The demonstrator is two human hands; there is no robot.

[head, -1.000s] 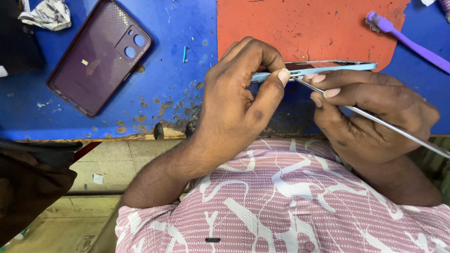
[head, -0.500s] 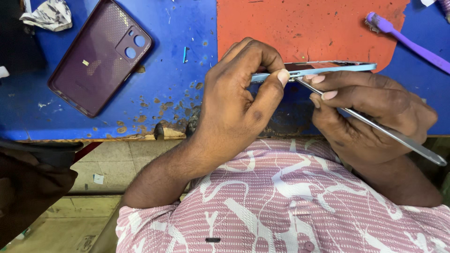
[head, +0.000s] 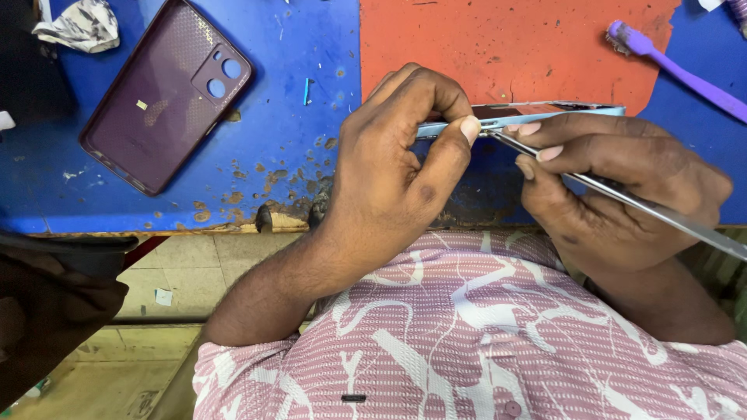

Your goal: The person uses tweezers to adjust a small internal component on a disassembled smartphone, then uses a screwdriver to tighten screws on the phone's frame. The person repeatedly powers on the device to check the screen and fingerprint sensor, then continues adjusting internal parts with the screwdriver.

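Your left hand pinches the light blue phone on edge, thumb on the near side and fingers curled over the far side, gripping its left end. The phone sits between your two hands, just above the near part of the desk, and its long axis runs left to right across your view, with the thin edge turned up toward you.

Your right hand is closed around a slim metal tool, held like a pen. The tool's shaft slants from the lower right up to the left, and its tip meets the phone's near edge right beside your left thumb. So the working point lies left of your right hand and touches your left thumb's tip; both hands are equally close to it.

Well apart on the far left lies a purple phone case, with crumpled paper beyond it. A purple toothbrush rests at the far right.
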